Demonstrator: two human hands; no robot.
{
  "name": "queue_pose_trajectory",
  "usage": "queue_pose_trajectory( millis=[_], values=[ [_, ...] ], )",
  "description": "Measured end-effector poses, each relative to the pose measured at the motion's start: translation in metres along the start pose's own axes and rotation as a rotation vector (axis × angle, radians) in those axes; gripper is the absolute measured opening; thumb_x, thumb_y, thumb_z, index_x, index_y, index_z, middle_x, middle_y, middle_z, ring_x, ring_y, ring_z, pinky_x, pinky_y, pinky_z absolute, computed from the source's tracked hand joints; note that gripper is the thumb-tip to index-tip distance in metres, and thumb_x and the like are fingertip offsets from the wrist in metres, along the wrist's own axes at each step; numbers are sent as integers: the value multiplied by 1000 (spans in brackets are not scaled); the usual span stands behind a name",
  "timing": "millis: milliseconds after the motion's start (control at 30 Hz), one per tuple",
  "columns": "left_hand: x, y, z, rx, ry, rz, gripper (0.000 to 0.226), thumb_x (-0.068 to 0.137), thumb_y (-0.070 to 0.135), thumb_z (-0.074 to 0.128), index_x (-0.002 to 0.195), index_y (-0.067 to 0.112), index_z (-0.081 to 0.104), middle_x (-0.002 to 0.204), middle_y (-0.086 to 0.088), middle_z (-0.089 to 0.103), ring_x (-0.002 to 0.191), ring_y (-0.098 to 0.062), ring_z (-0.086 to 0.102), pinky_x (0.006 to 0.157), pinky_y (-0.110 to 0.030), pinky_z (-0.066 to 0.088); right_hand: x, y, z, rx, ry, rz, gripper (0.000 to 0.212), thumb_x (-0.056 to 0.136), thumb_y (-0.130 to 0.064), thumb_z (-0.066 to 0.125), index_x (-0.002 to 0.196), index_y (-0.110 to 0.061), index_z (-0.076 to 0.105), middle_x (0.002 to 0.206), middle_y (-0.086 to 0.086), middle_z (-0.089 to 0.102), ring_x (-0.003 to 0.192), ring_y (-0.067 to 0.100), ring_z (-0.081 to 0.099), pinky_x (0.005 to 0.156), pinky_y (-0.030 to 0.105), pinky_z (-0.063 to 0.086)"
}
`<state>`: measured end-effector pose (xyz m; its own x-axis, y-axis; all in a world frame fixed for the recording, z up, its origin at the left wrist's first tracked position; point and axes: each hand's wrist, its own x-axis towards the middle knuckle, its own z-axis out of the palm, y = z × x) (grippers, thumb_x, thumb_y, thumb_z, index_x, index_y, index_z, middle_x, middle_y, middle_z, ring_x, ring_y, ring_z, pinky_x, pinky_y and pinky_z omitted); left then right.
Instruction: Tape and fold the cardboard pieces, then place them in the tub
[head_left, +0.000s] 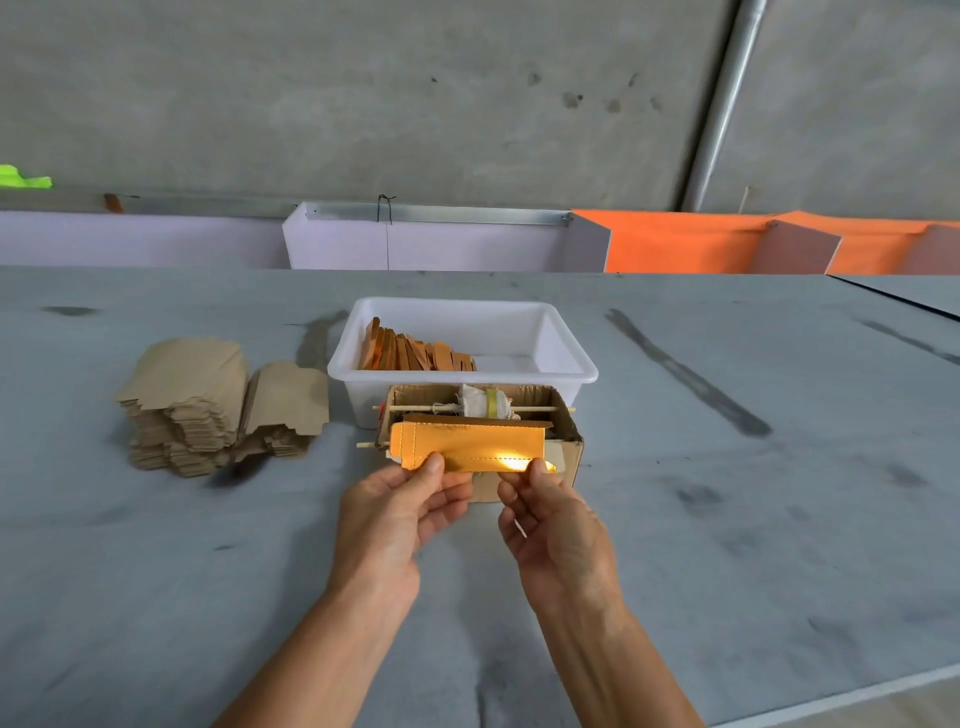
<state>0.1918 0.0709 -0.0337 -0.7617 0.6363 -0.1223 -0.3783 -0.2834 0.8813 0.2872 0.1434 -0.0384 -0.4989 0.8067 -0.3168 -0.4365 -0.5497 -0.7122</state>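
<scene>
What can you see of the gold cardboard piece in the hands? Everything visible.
The gold cardboard piece is a long flat strip, shiny metallic gold with glare near its right end, with dashed crease lines along its length and a rounded left end. It is held roughly level, long side across the view, in front of the open cardboard box. The left hand pinches its lower left edge, the right hand its lower right. Its back is hidden.

A grey, smudged table was observed. Directly on it were placed a white tub, a cardboard box and stacked cardboard pieces.
</scene>
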Motion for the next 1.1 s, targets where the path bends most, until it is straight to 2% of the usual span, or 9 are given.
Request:
queue_pose_trajectory(
  millis=[200,333,467,533,600,800,933,1033,1100],
  values=[
    [-2,1,-5,-60,-116,-44,20,94,14,48,97,2,63,86,-20,72,74,-26,72,55,-29,58,1,-4,-1,28,10,10,19,94,-13,54,78,-13,63,69,3,66,60,10,61,60,24,45],
    [-1,2,-7,-37,-152,-50,20,95,15,46,97,3,62,90,-19,73,74,-25,72,54,-28,57,1,-4,-1,53,-2,10,15,94,-14,55,81,-12,63,72,3,64,58,10,61,58,23,45],
    [3,6,-9,16,-123,-1,9,82,10,63,89,9,68,82,-9,73,62,-17,68,50,-23,53,1,-5,-6,63,-47,-27,11,91,-14,58,84,-12,66,74,5,66,56,10,61,50,20,48],
    [5,8,-10,14,-143,24,19,70,10,69,88,9,70,79,-9,72,61,-18,68,51,-22,53,1,-5,-8,79,-73,-17,11,90,-13,58,84,-11,66,76,6,67,57,11,62,49,19,50],
    [8,9,-11,12,-159,62,24,65,9,70,88,5,70,79,-12,72,64,-20,69,55,-23,54,1,-5,-7,121,-96,4,7,86,-13,62,88,-8,67,79,8,69,58,13,64,50,19,52],
    [9,6,-13,171,-202,248,16,77,-7,64,90,1,68,82,-14,73,77,-23,71,73,-26,57,0,-8,-5,169,-179,74,25,71,-15,70,93,-4,68,89,13,71,71,18,70,57,22,56],
    [8,7,-13,327,-272,272,33,71,-22,57,84,3,73,93,-6,74,93,-16,68,82,-25,55,1,-6,-6,139,-160,83,23,70,-15,70,89,-3,69,86,14,70,70,18,69,55,22,56],
    [8,10,-17,208,-358,146,29,62,-4,54,79,3,76,97,-14,73,96,-21,68,78,-27,56,2,-5,-9,97,-123,63,20,69,-14,70,85,-3,69,80,13,70,66,18,68,51,21,55],
    [9,9,-16,199,-331,83,17,67,10,63,75,3,76,95,-14,73,93,-22,68,81,-31,55,3,-3,-12,54,-114,47,18,69,-14,69,84,-3,69,75,11,70,62,16,66,50,21,54]
  ],
)
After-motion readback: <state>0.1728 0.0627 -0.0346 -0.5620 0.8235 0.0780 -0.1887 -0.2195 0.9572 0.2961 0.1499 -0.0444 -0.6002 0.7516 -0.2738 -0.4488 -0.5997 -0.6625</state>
